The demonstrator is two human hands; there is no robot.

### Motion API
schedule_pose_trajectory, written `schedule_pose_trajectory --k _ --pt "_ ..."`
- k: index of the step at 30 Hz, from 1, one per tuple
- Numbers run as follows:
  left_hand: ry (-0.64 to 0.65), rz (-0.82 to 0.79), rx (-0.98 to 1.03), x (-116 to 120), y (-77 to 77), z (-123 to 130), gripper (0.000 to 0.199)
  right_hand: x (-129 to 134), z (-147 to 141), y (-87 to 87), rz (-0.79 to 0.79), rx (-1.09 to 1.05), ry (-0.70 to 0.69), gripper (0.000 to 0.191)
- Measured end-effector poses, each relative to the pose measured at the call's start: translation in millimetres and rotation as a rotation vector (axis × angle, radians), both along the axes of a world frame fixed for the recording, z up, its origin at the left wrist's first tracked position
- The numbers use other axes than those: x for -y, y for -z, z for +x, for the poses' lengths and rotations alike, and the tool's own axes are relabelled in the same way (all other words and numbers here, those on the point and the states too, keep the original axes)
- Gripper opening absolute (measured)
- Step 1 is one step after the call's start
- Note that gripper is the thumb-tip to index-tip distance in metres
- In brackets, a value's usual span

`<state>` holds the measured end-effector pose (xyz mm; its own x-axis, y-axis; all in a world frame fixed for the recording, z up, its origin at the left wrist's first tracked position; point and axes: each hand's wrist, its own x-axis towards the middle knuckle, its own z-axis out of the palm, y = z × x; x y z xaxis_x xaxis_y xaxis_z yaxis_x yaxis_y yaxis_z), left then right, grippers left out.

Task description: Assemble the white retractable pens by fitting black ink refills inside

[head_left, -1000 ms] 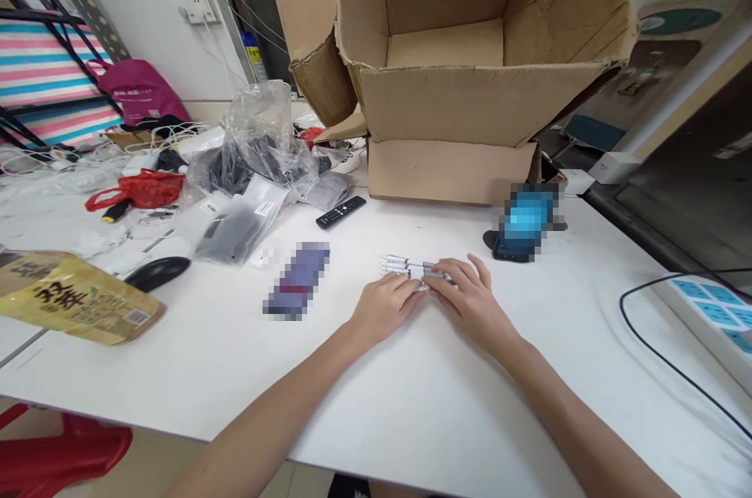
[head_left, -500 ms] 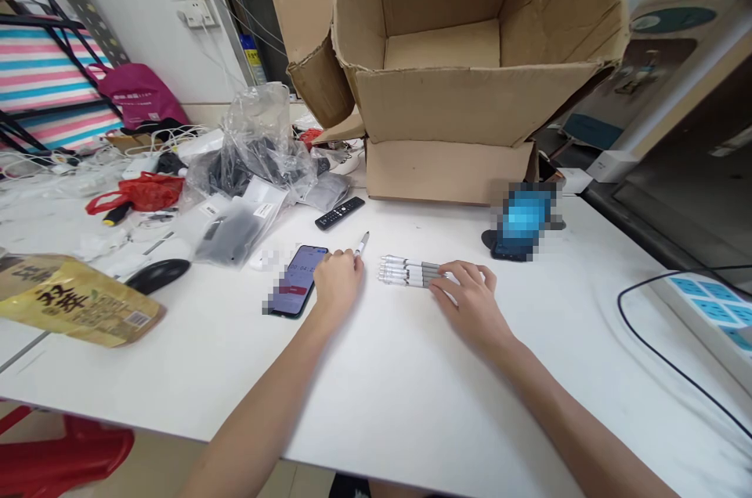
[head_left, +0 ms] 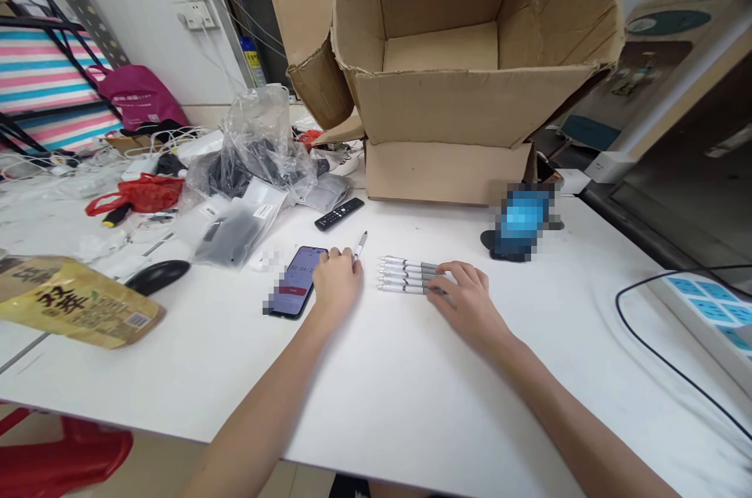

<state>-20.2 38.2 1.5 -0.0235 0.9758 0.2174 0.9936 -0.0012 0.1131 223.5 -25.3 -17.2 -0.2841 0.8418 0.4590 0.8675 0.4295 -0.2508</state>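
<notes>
Several white pens with grey grips (head_left: pixel 404 276) lie side by side on the white table (head_left: pixel 376 396), pointing left to right. My right hand (head_left: pixel 467 296) is closed on the grey ends of these pens, thumb at the nearest one and fingers over the far ones. A single white pen (head_left: pixel 360 245) sticks out from my left hand (head_left: pixel 338 283), whose curled fingers rest on the table around it. Just left of that hand lies a smartphone (head_left: pixel 297 283) with a timer on its screen.
A big open cardboard box (head_left: pixel 446 169) stands at the back. A remote (head_left: pixel 339 214), plastic-bagged items (head_left: pixel 235 228) and a yellow pouch (head_left: pixel 88 302) lie to the left. On the right are a blurred device on a stand (head_left: pixel 520 224), a power strip (head_left: pixel 714 318) and a black cable (head_left: pixel 652 349).
At my right hand, the nearest pen has come slightly apart from the others toward me, and the row is spread wider. My left hand stays where it was with its pen.
</notes>
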Motion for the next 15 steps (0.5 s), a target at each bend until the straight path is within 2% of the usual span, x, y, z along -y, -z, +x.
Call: schedule_pose_trajectory --k 5,9,12,15 --pt "0.009 0.018 0.001 1.1 -2.2 1.4 0.031 0.5 -0.5 -0.1 -0.021 0.014 -0.024 0.006" --pt "0.101 0.132 0.004 3.5 -0.5 5.9 0.034 -0.6 -0.2 0.9 -0.03 0.025 -0.033 0.005" --pt "0.276 0.214 0.029 9.2 2.5 14.3 0.032 -1.0 -1.4 1.2 -0.037 0.022 -0.04 0.007" --pt "0.593 0.209 0.04 18.2 5.7 25.1 0.029 -0.7 -3.7 0.0 -0.041 0.002 -0.047 0.009"
